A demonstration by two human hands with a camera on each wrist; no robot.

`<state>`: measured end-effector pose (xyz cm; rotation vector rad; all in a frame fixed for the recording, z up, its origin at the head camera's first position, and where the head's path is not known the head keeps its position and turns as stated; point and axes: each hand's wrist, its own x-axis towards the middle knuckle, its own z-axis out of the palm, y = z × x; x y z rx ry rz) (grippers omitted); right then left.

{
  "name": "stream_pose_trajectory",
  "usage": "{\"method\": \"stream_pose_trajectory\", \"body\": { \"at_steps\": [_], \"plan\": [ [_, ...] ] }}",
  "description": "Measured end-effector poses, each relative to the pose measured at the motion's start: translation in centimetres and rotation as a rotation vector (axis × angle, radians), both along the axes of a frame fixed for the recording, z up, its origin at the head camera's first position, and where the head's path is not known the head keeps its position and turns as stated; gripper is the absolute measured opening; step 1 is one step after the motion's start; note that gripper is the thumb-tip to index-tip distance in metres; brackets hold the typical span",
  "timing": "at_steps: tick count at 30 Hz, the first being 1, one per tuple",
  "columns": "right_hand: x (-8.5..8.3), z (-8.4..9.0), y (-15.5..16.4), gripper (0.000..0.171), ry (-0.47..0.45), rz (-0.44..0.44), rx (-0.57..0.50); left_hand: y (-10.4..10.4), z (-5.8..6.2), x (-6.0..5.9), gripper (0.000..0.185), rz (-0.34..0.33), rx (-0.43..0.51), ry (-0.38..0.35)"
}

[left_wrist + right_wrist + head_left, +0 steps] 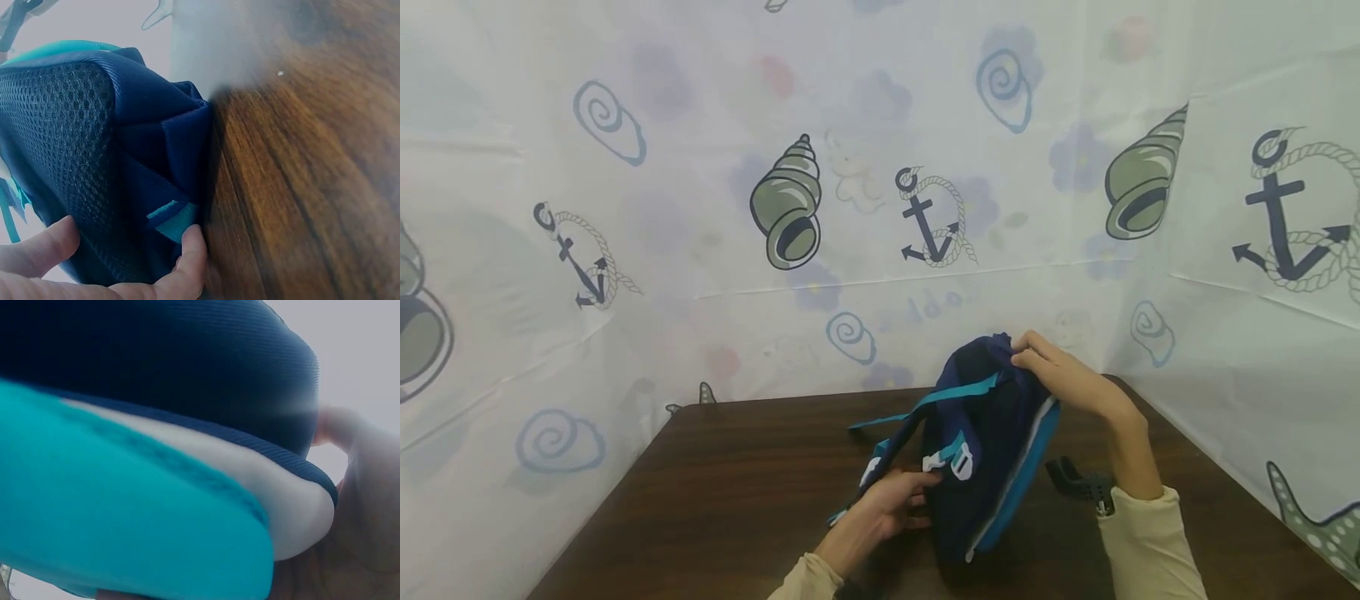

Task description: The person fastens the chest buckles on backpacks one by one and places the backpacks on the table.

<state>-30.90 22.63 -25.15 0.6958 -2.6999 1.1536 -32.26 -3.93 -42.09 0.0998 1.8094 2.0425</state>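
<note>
A small navy backpack (958, 512) with turquoise straps and a turquoise panel stands tilted on the brown table. My right hand (1063, 375) grips its top edge at the far right. Low on the strap side, my left hand (887, 504) holds the bag near a white buckle (961, 461). In the left wrist view, the left thumb lies against the black mesh panel (75, 131) and a finger touches a turquoise tab (178, 222) at the bottom corner. The right wrist view is mostly filled by the turquoise panel (137, 506) and a white strip (294, 519); most right fingers are hidden.
The dark wood table (722, 483) spreads out to the left of the bag. A black object (1075, 482) shows beside the right wrist. White cloth (700, 167) printed with shells and anchors hangs behind the table and along its sides.
</note>
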Motion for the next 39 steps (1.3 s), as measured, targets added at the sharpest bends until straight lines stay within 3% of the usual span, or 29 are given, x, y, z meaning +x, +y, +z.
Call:
{"method": "stream_pose_trajectory", "body": {
  "at_steps": [11,19,26,34,39],
  "plan": [
    [-0.1,-0.1,0.6,0.023,-0.045,0.008,0.014,-0.1,0.1,0.2,0.018,0.008,-0.053,0.016],
    [0.1,0.0,0.7,0.022,-0.081,0.007,0.051,-0.7,0.0,-0.2,0.028,-0.028,-0.119,0.058],
    [0.2,0.0,1.0,0.021,-0.114,0.015,0.071,-1.7,0.3,-0.6,0.057,-0.067,-0.224,0.078],
    [0.3,-0.1,1.1,0.024,-0.163,0.021,0.09,-2.4,0.9,-0.8,0.05,-0.132,-0.314,0.113],
    [0.3,-0.2,1.2,0.024,-0.201,0.035,0.1,-2.9,1.1,-1.1,0.057,-0.164,-0.363,0.123]
  ]
}}
